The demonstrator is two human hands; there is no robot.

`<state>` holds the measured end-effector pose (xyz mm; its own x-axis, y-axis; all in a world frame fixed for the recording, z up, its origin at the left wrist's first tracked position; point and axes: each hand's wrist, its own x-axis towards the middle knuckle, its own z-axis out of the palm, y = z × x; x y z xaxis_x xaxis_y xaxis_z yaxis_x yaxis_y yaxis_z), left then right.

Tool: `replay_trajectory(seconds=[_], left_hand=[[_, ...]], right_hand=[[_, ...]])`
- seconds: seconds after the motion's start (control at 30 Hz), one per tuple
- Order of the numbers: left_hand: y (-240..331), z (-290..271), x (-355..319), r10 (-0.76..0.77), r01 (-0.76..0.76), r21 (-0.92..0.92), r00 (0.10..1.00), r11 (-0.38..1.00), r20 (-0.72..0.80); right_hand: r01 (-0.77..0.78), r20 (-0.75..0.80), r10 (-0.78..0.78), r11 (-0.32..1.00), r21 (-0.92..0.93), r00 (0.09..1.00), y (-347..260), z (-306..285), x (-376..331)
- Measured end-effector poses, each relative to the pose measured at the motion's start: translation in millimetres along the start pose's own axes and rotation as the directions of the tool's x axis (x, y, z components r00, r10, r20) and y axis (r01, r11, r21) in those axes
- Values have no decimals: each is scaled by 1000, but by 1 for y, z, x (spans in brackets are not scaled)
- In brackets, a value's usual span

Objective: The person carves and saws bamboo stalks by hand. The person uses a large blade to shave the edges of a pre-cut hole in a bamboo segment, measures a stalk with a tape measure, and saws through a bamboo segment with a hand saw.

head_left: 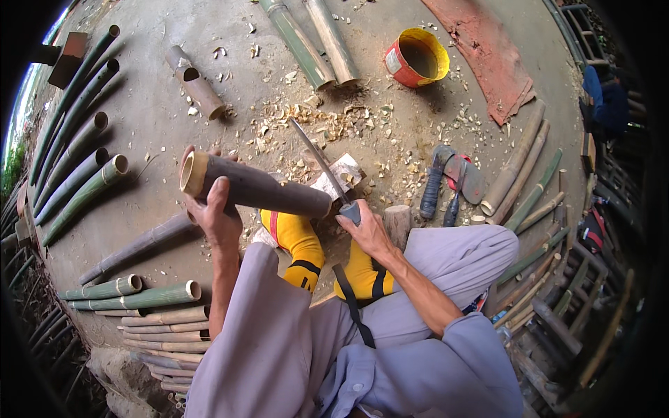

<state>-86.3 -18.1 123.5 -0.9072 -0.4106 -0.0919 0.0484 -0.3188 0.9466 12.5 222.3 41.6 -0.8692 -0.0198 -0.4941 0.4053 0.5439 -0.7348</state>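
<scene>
tube of dark, hollow bamboo [268, 187] slants above yellow-clad feet [296, 240], the left hand [217, 214] wrapped around its pale-rimmed end, seemingly to steady it; the right hand [369, 231] is closed on a grey-handled narrow steel knife [320, 161], likely keeping skin clear of the edge.

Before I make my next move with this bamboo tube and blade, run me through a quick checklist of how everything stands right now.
1. Left hand gripping the bamboo tube: ok, near its left end.
2. Right hand closed on the handle: ok.
3. Blade away from the left hand's fingers: ok, a gap shows between them.
4. Gloves on: not ok, both hands are bare.
5. Floor free of shavings: not ok, pale shavings lie scattered ahead.
6. Blade sharp enough: cannot tell from this view.
</scene>
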Motion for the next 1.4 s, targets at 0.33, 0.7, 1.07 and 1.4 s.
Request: replay_trajectory(seconds=[0.33, 0.7, 1.07, 1.4], left_hand=[[-22, 9, -8, 171, -183, -138, 981, 973, -92], [-25, 0, -14, 261, -236, -184, 957, 954, 128], [-27, -24, -10, 188, -132, -235, 953, 963, 236], [-17, -14, -11, 194, -139, -179, 919, 974, 342]], right_hand=[[365, -335, -375, 926, -97, 864, -51, -18, -22], [310, -306, -301, 951, -20, 903, -53, -18, -23], [372, -372, -338, 928, 23, 865, -57, -18, -21], [226, -236, -203, 971, 75, 950, -41, -19, -22]])
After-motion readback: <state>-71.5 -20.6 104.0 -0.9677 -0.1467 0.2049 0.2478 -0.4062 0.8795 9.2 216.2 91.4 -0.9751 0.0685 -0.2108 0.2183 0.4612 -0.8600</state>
